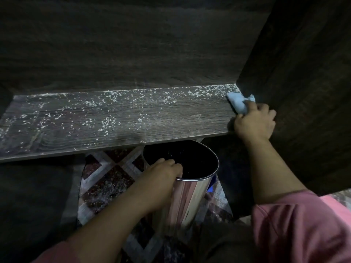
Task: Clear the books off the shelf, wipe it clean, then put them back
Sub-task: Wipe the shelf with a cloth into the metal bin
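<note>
Books are nowhere in view, so the clearing step looks done and the wiping step is in hand. The shelf [121, 118] lies bare but for pale crumbs [106, 121] scattered along it, thickest toward the back edge. The right hand [254, 123] is clenched on a light blue cloth [238, 102], which pokes out ahead of the knuckles and presses into the far right corner against the side wall. Below and to the left of it, the left hand [163, 174] grips the near rim of a shiny metal bin [190, 194], fingers hooked inside, holding its mouth just under the shelf's front edge. Next, I judge, the cloth must sweep leftward and forward, dragging the crumbs over the lip into the bin, so the bin should stay tight under the edge to keep them off the patterned rug [106, 186].
</note>
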Motion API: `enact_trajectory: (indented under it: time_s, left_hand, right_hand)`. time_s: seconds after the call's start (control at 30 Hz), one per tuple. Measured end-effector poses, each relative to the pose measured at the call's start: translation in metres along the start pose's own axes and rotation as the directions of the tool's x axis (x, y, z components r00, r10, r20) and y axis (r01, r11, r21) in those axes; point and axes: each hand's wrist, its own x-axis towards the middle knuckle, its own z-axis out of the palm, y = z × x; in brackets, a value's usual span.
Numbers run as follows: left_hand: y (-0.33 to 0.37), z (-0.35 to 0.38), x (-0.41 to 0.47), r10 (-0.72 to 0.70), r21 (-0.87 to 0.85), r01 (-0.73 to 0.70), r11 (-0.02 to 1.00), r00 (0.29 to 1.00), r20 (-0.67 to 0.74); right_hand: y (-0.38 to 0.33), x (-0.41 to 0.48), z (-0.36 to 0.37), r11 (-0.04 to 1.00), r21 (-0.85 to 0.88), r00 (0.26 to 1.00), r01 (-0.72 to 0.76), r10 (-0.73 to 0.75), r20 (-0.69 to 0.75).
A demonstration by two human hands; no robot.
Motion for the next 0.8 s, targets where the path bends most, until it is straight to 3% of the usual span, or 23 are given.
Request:
enact_trajectory:
  time_s: [0.17, 0.4, 0.53, 0.67, 0.8]
  left_hand:
    - [0.005, 0.004, 0.007, 0.014, 0.031, -0.014, 0.999, 1.0, -0.013]
    - [0.012, 0.006, 0.017, 0.01, 0.05, -0.008, 0.999, 0.999, -0.035]
    - [0.013, 0.007, 0.022, 0.004, 0.025, -0.004, 1.0, 1.0, -0.018]
    - [0.013, 0.006, 0.023, 0.005, 0.008, -0.005, 1.0, 1.0, -0.021]
    - [0.016, 0.004, 0.023, 0.003, 0.032, -0.002, 0.999, 0.999, -0.045]
  right_hand:
    - [-0.008, -0.003, 0.006, 0.999, 0.036, 0.995, 0.022, -0.025, 0.096]
    - [-0.055, -0.051, 0.015, 0.945, 0.163, 0.934, 0.284, -0.31, 0.174]
    - [-0.048, -0.03, 0.011, 0.916, 0.369, 0.981, 0.159, -0.188, 0.043]
    - [-0.01, 0.0, 0.003, 0.987, 0.162, 0.997, 0.008, 0.005, -0.082]
    - [0.003, 0.002, 0.011, 0.995, 0.005, 0.993, 0.098, -0.099, 0.068]
